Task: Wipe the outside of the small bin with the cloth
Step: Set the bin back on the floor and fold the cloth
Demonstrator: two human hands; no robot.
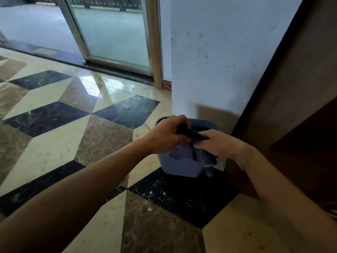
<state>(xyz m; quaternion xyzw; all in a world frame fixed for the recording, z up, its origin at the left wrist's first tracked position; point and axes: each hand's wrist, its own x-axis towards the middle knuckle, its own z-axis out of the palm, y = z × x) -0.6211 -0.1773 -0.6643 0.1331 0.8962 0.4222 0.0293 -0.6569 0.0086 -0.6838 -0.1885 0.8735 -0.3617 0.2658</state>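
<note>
A small blue-grey plastic bin (179,168) stands on the tiled floor at the foot of a white wall. A blue-grey cloth (184,152) hangs over the bin's near side, bunched and partly dark where it is twisted between my hands. My left hand (166,135) is closed on the cloth's upper end above the bin's rim. My right hand (218,143) grips the cloth's other end, just right of the left hand. Both hands hide most of the bin's opening.
The white wall (209,61) rises right behind the bin, with a dark brown wooden panel (291,106) to the right. A sliding glass door (113,33) stands at the back. Glossy patterned floor tiles (82,125) stretch to the left and front.
</note>
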